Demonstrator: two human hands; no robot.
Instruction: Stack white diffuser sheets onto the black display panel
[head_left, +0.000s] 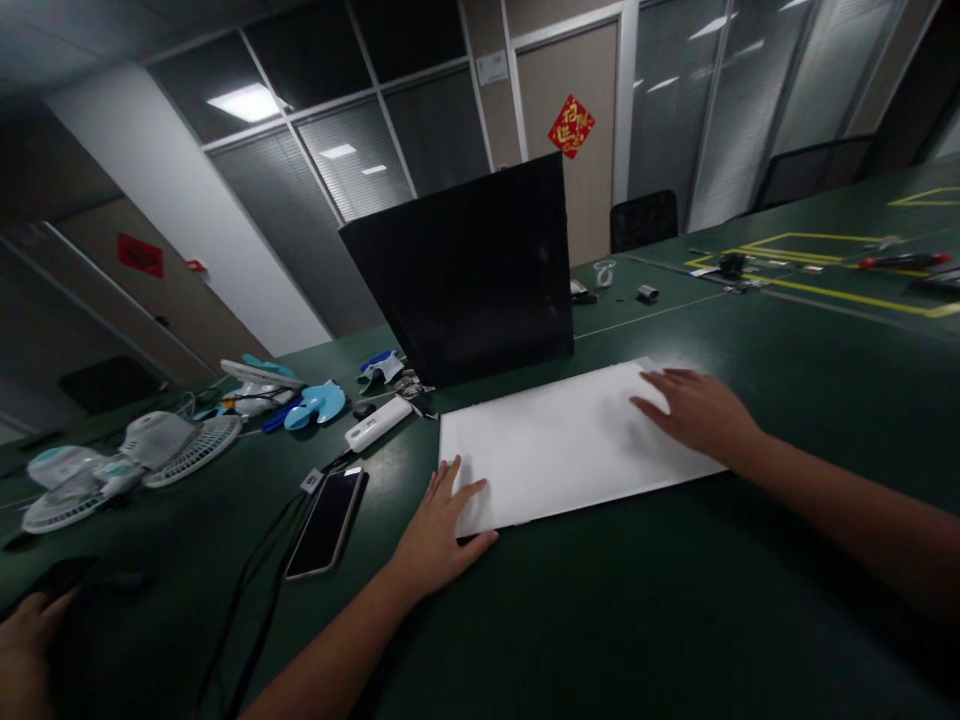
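Note:
A flat white rectangular panel lies on the dark green table in front of me. My left hand rests at its near left corner, fingers spread, some of them over the white surface. Over the panel's right end is my right hand, its fingers stretched out and thumb apart; whether it touches the surface I cannot tell. Just behind the panel stands a large black sheet or screen, upright and slightly tilted. Neither hand grips anything.
Left of the panel lie a phone, a white power-strip-like bar, black cables, a light blue fan blade and white fan parts. Another person's hand is at the lower left. A screwdriver lies far right.

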